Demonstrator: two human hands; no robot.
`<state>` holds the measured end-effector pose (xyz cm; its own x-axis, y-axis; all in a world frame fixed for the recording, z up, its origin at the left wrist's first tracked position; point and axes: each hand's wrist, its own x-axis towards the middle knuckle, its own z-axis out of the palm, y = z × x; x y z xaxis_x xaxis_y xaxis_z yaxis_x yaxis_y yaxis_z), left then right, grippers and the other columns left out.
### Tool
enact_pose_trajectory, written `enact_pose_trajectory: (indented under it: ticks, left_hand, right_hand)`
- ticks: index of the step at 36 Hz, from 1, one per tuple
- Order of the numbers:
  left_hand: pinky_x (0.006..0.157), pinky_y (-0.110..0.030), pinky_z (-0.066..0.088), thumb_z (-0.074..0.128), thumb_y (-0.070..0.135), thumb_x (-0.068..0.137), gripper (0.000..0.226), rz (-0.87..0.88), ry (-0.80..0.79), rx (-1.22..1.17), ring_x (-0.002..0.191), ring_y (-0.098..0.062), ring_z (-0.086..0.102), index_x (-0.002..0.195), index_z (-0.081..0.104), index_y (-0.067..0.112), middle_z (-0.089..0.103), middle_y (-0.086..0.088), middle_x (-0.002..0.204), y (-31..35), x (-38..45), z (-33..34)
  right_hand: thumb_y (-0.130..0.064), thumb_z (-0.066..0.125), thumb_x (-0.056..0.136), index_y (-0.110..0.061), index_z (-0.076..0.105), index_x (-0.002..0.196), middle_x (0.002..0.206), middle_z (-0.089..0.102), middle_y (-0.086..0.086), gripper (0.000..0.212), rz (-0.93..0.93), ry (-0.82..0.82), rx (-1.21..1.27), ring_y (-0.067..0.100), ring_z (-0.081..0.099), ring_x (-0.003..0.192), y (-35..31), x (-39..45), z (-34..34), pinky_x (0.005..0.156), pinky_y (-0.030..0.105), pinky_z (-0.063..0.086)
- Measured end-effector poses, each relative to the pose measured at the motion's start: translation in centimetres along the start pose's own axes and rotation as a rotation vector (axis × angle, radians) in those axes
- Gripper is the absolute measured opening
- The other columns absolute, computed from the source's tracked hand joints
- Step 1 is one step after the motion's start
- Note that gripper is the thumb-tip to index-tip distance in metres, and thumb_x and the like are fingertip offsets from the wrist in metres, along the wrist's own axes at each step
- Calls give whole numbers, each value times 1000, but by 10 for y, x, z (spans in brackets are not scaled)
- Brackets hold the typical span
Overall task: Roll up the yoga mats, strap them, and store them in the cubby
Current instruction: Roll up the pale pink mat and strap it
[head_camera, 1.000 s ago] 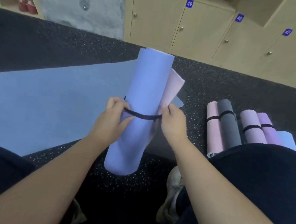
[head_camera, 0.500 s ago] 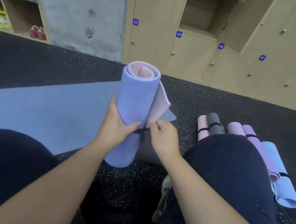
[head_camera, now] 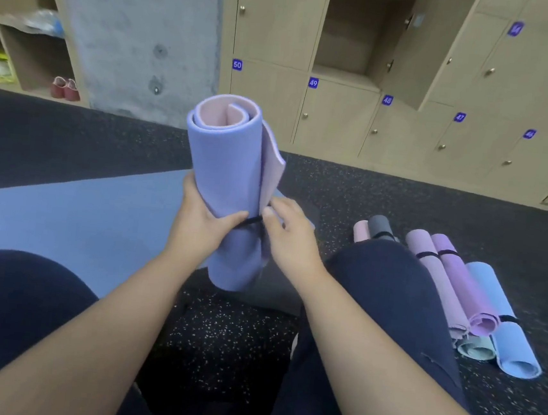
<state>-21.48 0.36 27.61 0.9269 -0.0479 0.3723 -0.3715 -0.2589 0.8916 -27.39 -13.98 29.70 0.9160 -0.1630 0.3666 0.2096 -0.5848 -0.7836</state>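
At frame centre, the rolled lilac foam mat is gripped by the left hand while the thin black elastic strap is pinched by the right hand; strapping is judged under way, and seating the strap evenly is called for next.

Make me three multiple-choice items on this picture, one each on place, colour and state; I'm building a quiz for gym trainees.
1. Where is the open cubby?
A. above door 49
B. below door 50
C. on the floor

2. What colour is the inside of the held mat?
A. green
B. pink
C. black

3. How is the held mat?
A. flat on the floor
B. inside a cubby
C. rolled and upright, a strap round it

Answers:
1 A, the open box sits right over label 49.
2 B, the roll's top end shows pink.
3 C, the left hand grips it while the right hand pinches the strap.
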Motion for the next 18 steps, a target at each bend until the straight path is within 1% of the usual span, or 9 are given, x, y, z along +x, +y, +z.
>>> enact_pose_trajectory:
  ticks: [2,4,7,9,11,12,15,16,18]
  left_hand:
    - [81,-2,37,85,16,70,98,37,-2,-47,115,1,43,142,20,17,39,12,133,15,9,2]
    - [78,5,33,86,18,69,102,59,-16,-80,120,-2,42,144,17,13,36,6,140,33,18,6]
    - [82,5,33,87,32,53,116,79,7,-146,124,-4,41,142,16,10,33,4,141,65,30,17]
    - [84,3,32,89,30,48,121,89,35,-162,122,-4,39,142,15,10,31,6,135,85,34,27]
    - [95,-11,35,88,39,43,126,85,58,-158,123,-7,39,143,15,12,31,6,134,101,37,36]
    - [100,-20,38,85,46,41,126,85,74,-153,124,-9,41,142,17,14,34,5,136,106,39,39]
    - [98,-34,47,85,49,53,101,96,133,-143,117,-10,52,132,30,20,49,7,129,118,47,48]
    - [94,-32,49,85,46,57,90,108,139,-135,113,-9,54,127,34,22,52,8,124,122,49,51]
    - [81,-24,49,83,37,63,72,131,126,-93,104,-8,57,117,37,26,55,11,115,129,53,59]
  right_hand:
    - [-3,43,99,-6,59,125,122,44,-8,31,17,-28,44,-13,36,105,-5,4,-8,84,-6,24]
    - [1,41,98,-20,40,146,142,28,-8,52,21,-57,77,-22,29,108,-10,9,-15,84,-9,20]
    - [7,36,92,-43,8,150,160,1,-6,82,-3,-77,52,-28,14,121,-19,20,-27,88,-4,24]
    - [7,32,88,-54,-3,143,162,-2,-9,90,-20,-85,28,-8,7,141,-25,28,-34,105,13,26]
    - [8,30,86,-58,-3,143,161,2,-15,93,-25,-84,20,5,13,146,-26,35,-41,116,31,27]
    - [8,31,85,-53,2,147,160,8,-16,92,-32,-83,7,6,17,146,-25,37,-46,117,34,27]
    - [4,34,91,-38,17,154,157,24,-15,77,-64,-84,-55,4,28,140,-20,39,-65,109,19,27]
    - [1,35,94,-40,16,154,157,24,-17,75,-59,-95,-72,2,29,138,-19,38,-73,103,14,27]
    - [-3,36,97,-43,16,152,154,31,-17,71,-32,-88,-73,3,36,134,-15,38,-88,98,12,29]
